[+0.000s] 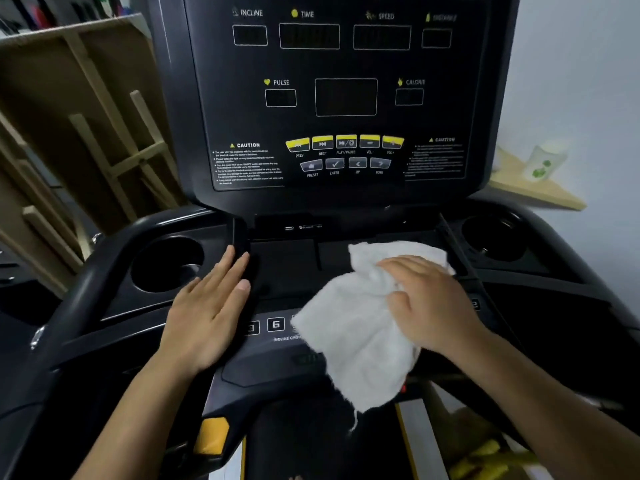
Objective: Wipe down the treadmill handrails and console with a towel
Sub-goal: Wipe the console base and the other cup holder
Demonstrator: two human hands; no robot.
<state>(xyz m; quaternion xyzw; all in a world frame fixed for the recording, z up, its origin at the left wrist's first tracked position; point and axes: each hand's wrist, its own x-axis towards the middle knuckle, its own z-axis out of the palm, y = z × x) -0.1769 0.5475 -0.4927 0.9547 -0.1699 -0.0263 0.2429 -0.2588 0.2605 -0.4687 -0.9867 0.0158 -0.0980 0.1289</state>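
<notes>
The black treadmill console [346, 98] rises ahead, with dark display windows and yellow buttons. Below it lies a flat black tray [287, 268] between two cup holders. A white towel [356, 327] is spread over the tray's right part and hangs down over the lower button panel. My right hand [429, 303] lies on top of the towel, fingers bent over a bunched fold of it. My left hand [211, 306] rests flat on the tray's left part, fingers straight, beside the left cup holder [166, 265]. A black handrail [104, 265] curves round the left side.
The right cup holder [491, 237] sits at the tray's far right. Wooden frames [104, 133] lean against the wall on the left. A wooden shelf [533, 192] with a white bottle [543, 164] stands behind the console on the right. A yellow grip [211, 434] shows below.
</notes>
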